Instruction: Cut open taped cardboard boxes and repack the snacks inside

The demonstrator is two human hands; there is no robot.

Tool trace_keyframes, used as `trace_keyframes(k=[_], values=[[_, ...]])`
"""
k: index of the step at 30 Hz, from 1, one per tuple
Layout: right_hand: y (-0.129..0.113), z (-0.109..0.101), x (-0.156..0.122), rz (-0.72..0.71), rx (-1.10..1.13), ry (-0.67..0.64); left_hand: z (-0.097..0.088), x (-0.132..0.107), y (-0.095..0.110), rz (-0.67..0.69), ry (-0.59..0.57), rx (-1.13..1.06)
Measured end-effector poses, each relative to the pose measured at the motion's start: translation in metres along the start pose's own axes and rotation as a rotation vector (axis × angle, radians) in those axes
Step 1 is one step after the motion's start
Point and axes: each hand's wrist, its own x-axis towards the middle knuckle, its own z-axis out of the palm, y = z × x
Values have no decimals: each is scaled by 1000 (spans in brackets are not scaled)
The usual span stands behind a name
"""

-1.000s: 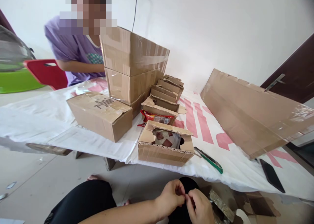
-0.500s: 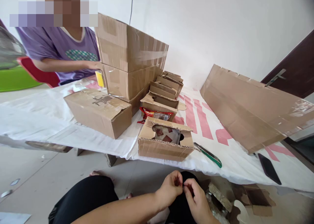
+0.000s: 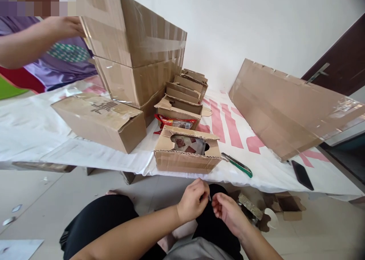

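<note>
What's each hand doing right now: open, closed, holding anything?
Left hand: closed in a pinch on a tiny piece, too small to identify.
Right hand: open, fingers loosely curled, nothing visible in it.

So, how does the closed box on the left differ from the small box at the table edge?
The closed box is larger than the small box. Its flaps are shut, while the small box has a cut-out top showing packets inside. Both are brown cardboard.
</note>
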Motion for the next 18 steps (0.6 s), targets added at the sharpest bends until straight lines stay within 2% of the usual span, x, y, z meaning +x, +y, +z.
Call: trace_keyframes(k=[2, 6, 9, 14, 17, 18], values=[[3, 5, -2, 90, 105, -63, -4, -1, 3, 184, -35, 83], [6, 14, -2, 100, 181, -110, -6, -1, 3, 318, -33, 227], [4, 16, 0, 27, 166, -80, -4, -2, 0, 367, -17, 276], [-1, 10, -2, -89, 95, -59, -3, -3, -3, 368, -30, 268], [2, 2, -1, -113, 59, -27, -3, -3, -4, 373, -55, 265], [2, -4, 0, -137, 28, 19, -2, -3, -4, 371, -64, 264]])
